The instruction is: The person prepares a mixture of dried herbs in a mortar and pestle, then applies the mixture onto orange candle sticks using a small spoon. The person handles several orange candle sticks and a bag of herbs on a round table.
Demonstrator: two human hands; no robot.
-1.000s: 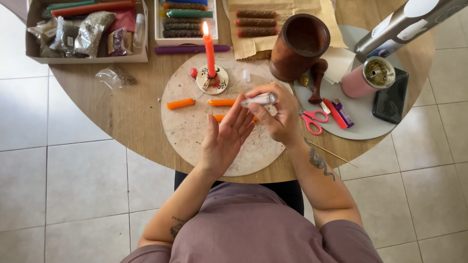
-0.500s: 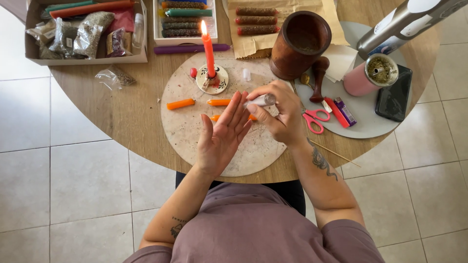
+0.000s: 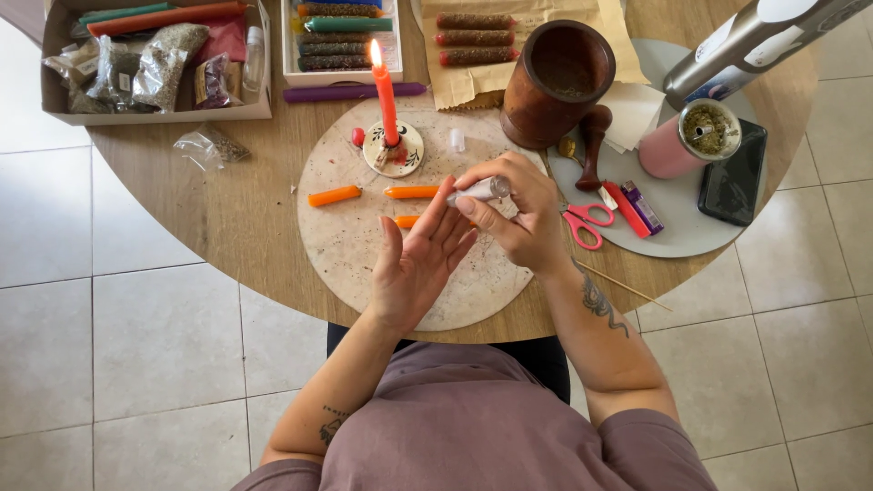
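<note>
Right hand (image 3: 518, 214) grasping small white bottle (image 3: 480, 191), tipped toward left hand (image 3: 420, 264); left hand released, palm up; orange candle sticks (image 3: 334, 195) on round board (image 3: 364, 245) at table's (image 3: 227, 209) near edge.

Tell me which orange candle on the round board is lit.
The tall upright candle in the small white holder; it has a flame. The short orange ones lie flat, unlit.

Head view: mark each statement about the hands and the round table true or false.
1. The right hand holds a small white bottle. True.
2. The left hand is closed in a fist. False: its palm lies open under the bottle.
3. The red candle is lit. True.
4. The red scissors are in the left hand. False: they lie on the table, right of the hands.
</note>
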